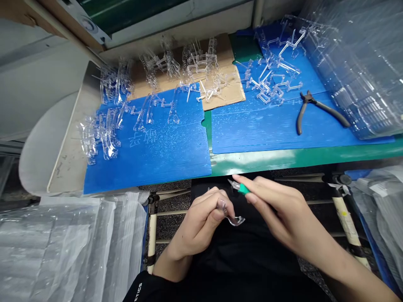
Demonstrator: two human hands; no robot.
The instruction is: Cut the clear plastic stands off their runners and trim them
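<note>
My left hand [203,220] is closed around a small clear plastic part [236,221], whose curved end sticks out toward the right below my fingers. In my right hand [277,205] is a craft knife [242,188] with a green section near its tip, pinched between thumb and fingers. The blade points up and left, apart from the clear part. Both hands are over my lap, just in front of the table edge. My fingers hide much of the plastic part and the rear of the knife.
Clear plastic parts lie in groups on blue sheets [176,147] and brown cardboard [237,88]. Nippers [310,100] rest at the right, beside a stack of clear trays [362,84]. Wrapped bundles [63,247] stand lower left, others [384,209] lower right.
</note>
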